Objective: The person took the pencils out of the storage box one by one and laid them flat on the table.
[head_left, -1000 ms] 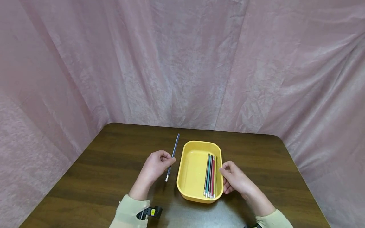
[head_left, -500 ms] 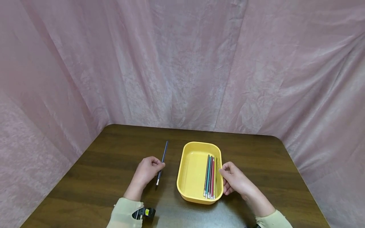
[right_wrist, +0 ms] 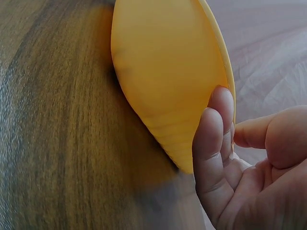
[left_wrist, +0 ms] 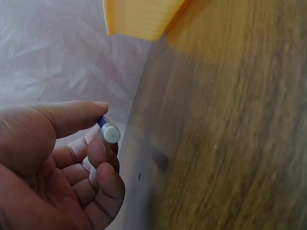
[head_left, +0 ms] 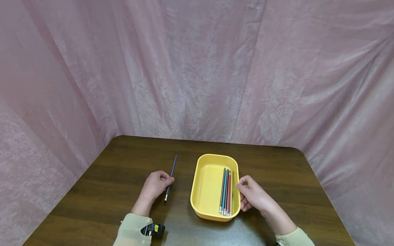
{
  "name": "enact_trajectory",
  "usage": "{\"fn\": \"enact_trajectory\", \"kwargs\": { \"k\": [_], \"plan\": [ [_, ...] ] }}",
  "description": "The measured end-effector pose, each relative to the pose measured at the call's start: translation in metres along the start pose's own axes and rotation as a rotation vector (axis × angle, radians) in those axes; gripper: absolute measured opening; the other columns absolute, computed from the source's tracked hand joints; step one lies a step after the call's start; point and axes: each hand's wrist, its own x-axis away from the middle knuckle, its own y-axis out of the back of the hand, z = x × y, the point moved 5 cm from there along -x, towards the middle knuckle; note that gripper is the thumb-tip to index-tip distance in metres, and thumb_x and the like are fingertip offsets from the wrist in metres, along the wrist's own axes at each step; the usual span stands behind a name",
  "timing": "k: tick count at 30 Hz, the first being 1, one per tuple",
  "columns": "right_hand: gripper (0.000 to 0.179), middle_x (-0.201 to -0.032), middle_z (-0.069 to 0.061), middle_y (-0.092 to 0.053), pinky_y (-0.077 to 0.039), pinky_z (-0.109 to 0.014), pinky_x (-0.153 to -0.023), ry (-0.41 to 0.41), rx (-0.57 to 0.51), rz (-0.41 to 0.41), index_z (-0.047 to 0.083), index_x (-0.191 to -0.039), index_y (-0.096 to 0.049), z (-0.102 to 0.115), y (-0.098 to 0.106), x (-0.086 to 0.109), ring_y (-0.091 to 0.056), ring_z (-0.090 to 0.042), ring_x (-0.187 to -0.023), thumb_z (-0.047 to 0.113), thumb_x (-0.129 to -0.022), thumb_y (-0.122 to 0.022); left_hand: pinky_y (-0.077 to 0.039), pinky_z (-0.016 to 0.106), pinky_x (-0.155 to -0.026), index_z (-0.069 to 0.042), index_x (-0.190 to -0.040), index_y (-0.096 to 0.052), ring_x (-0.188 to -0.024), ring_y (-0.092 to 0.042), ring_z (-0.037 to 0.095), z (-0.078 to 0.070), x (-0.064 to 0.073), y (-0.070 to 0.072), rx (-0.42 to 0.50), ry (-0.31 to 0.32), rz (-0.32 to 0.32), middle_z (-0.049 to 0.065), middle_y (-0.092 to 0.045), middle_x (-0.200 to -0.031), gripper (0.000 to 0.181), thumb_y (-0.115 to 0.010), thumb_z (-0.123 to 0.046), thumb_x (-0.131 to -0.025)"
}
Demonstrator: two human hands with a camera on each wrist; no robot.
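Between thumb and fingers, my left hand [head_left: 156, 184] pinches a blue pencil [head_left: 173, 166], left of the yellow tray [head_left: 200, 214]. The left wrist view shows the pencil's white eraser end [left_wrist: 111, 134] pointing toward the camera, the rest of it hidden behind the eraser and fingers. At the tray's right side, my right hand [head_left: 253, 194] grips the rim, thumb at the top edge and fingers against the outer wall [right_wrist: 168, 72]. Inside the tray, several pencils [head_left: 226, 191] in black, green, red and yellow lie side by side along the right wall, eraser ends toward me.
A brown wooden table [head_left: 101, 198] carries the tray. Pink curtains [head_left: 197, 68] hang behind its far edge and along both sides. A black wrist strap with a small camera [head_left: 154, 229] is at the left sleeve.
My left hand has moved left and a little toward me with the blue pencil, away from the tray. The right hand keeps its grip on the tray, which stays in place.
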Motion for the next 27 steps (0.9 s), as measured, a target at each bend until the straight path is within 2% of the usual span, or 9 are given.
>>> {"fn": "enact_trajectory", "kwargs": {
  "k": [6,8,10,13,15,17,27],
  "plan": [
    [0.022,-0.072,-0.011,-0.06,-0.054,-0.031,-0.049,0.003,0.004,0.002,0.0,-0.125,-0.04,0.001,0.0,0.0,-0.062,-0.018,-0.051,0.017,-0.116,-0.051,-0.047,0.038,-0.067,-0.009,-0.085,-0.073,-0.07,-0.061,0.019,0.008,-0.007,0.002,-0.07,-0.065,-0.026,-0.002,-0.071,-0.075,0.021,-0.083,-0.024,-0.095],
    [0.022,-0.072,-0.011,-0.06,-0.054,-0.031,-0.049,0.003,0.004,0.003,0.0,-0.125,-0.04,0.001,-0.001,0.0,-0.062,-0.018,-0.051,0.017,-0.116,-0.051,-0.047,0.039,-0.067,-0.011,-0.083,-0.073,-0.07,-0.061,0.02,0.023,-0.017,-0.002,-0.113,-0.116,-0.042,-0.002,-0.071,-0.075,0.024,-0.082,-0.029,-0.095],
    [0.022,-0.072,-0.011,-0.06,-0.055,-0.031,-0.049,0.005,0.005,0.003,0.0,-0.125,-0.04,0.001,-0.001,-0.001,-0.061,-0.018,-0.051,0.017,-0.117,-0.051,-0.048,0.039,-0.066,-0.012,-0.083,-0.073,-0.071,-0.062,0.02,0.024,-0.018,-0.001,-0.145,-0.124,-0.052,-0.002,-0.071,-0.075,0.025,-0.082,-0.031,-0.095],
    [0.023,-0.071,-0.011,-0.06,-0.055,-0.032,-0.049,0.005,0.008,0.006,0.0,-0.126,-0.04,0.0,-0.001,-0.001,-0.061,-0.018,-0.051,0.017,-0.117,-0.05,-0.048,0.04,-0.066,-0.013,-0.083,-0.073,-0.072,-0.061,0.022,0.024,-0.016,0.0,-0.191,-0.082,-0.051,-0.001,-0.069,-0.076,0.025,-0.083,-0.033,-0.096],
    [0.023,-0.071,-0.011,-0.06,-0.055,-0.032,-0.048,0.005,0.011,0.007,0.0,-0.126,-0.039,0.0,0.0,-0.002,-0.061,-0.018,-0.051,0.018,-0.117,-0.05,-0.05,0.043,-0.069,-0.012,-0.084,-0.074,-0.074,-0.063,0.024,0.011,-0.007,0.005,-0.216,-0.021,-0.045,0.0,-0.069,-0.077,0.023,-0.084,-0.029,-0.095],
    [0.023,-0.071,-0.011,-0.06,-0.055,-0.032,-0.048,0.004,0.014,0.007,0.0,-0.126,-0.039,-0.001,0.0,-0.002,-0.061,-0.018,-0.051,0.018,-0.117,-0.05,-0.05,0.045,-0.07,-0.012,-0.084,-0.074,-0.075,-0.063,0.026,0.01,-0.007,0.005,-0.253,-0.001,-0.049,0.001,-0.068,-0.078,0.023,-0.085,-0.028,-0.095],
    [0.024,-0.071,-0.01,-0.06,-0.055,-0.032,-0.049,0.005,0.009,0.005,0.0,-0.127,-0.04,0.0,-0.001,-0.003,-0.061,-0.018,-0.051,0.019,-0.117,-0.051,-0.052,0.048,-0.069,-0.016,-0.083,-0.072,-0.076,-0.065,0.025,0.01,-0.007,0.004,-0.338,0.03,-0.055,-0.001,-0.069,-0.081,0.023,-0.085,-0.03,-0.096]
  ]
}}
